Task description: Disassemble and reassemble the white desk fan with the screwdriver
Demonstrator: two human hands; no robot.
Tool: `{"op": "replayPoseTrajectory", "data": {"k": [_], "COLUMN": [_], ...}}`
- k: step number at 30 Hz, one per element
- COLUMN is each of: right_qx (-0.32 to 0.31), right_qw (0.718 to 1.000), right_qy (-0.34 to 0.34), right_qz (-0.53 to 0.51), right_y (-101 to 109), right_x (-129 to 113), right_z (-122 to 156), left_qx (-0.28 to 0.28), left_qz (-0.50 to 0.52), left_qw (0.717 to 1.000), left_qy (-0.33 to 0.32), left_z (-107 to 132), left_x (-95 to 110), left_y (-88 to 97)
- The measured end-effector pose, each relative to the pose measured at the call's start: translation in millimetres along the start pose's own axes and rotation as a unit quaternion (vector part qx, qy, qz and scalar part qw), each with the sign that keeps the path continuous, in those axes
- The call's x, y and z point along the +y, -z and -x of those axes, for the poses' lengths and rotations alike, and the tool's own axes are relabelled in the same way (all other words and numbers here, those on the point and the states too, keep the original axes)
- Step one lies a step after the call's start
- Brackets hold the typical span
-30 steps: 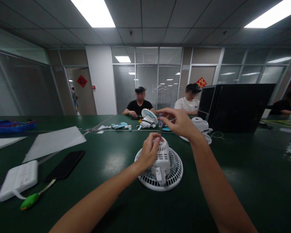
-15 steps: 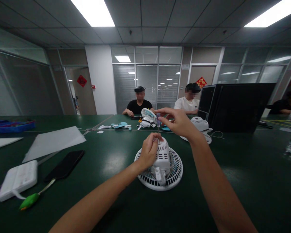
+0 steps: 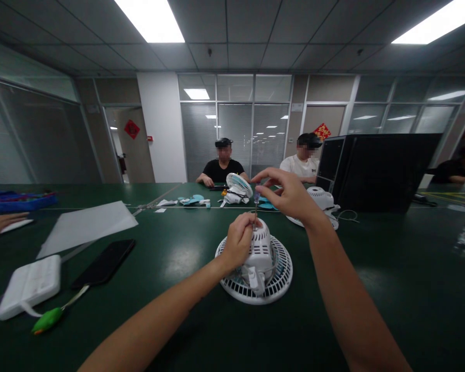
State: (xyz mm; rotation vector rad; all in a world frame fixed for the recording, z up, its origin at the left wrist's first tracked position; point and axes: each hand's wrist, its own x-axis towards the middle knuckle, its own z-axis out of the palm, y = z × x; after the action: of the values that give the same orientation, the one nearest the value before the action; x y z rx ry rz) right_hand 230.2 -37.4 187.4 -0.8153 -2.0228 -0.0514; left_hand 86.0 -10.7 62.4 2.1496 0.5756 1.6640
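Observation:
A white fan (image 3: 261,248) lies face down on the green table, its round grille flat and its motor housing upward. My left hand (image 3: 238,240) is closed against the upper left of the housing, fingertips beside the shaft of a screwdriver. Above it, my right hand (image 3: 287,191) pinches the purplish, clear handle of the screwdriver (image 3: 257,196) between thumb and fingers. The shaft points straight down onto the top of the housing; its tip is hidden by the left fingers. A white plug-like part (image 3: 256,279) and a cable rest against the near side.
A black phone (image 3: 104,263), a white power-bank-like box (image 3: 31,287) and white sheets (image 3: 89,227) lie left. Ahead are another fan (image 3: 236,188) and blue parts (image 3: 194,200). A black computer case (image 3: 383,170) stands right. Two people sit opposite; another person's hand (image 3: 3,225) is at far left.
My right hand and the screwdriver's handle have shifted slightly right and down. Another person's hand has come in at the far left, over a white object. My left hand stays on the fan.

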Motion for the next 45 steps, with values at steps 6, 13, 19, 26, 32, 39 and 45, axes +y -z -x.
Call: {"op": "replayPoseTrajectory", "data": {"k": [6, 13, 19, 26, 32, 39, 45], "right_qx": [0.008, -0.010, -0.021, -0.027, -0.012, 0.099, 0.259], "right_qw": [1.000, 1.000, 1.000, 0.999, 1.000, 0.995, 0.955], "right_qy": [0.005, -0.004, -0.018, -0.011, -0.017, -0.031, -0.085], "right_qz": [-0.004, -0.004, 0.000, 0.019, 0.024, -0.005, -0.117], "right_y": [-2, -2, -4, -3, -4, -3, 18], "right_x": [4, 0, 3, 7, 7, 6, 23], "right_z": [-1, 1, 0, -1, 0, -1, -3], "left_qx": [0.003, 0.006, 0.005, 0.004, -0.006, 0.009, 0.010], "left_qz": [0.010, 0.039, 0.034, 0.021, 0.011, 0.013, 0.012], "left_qw": [1.000, 0.999, 0.999, 1.000, 1.000, 1.000, 1.000], "left_qy": [0.002, -0.003, -0.003, 0.009, -0.002, -0.013, -0.022], "left_z": [0, 0, -1, 1, 3, 2, 3], "left_x": [-3, -3, -3, -3, -1, -4, -3], "left_y": [-1.4, -2.6, -2.9, -1.5, 1.0, -1.8, -1.6]}}
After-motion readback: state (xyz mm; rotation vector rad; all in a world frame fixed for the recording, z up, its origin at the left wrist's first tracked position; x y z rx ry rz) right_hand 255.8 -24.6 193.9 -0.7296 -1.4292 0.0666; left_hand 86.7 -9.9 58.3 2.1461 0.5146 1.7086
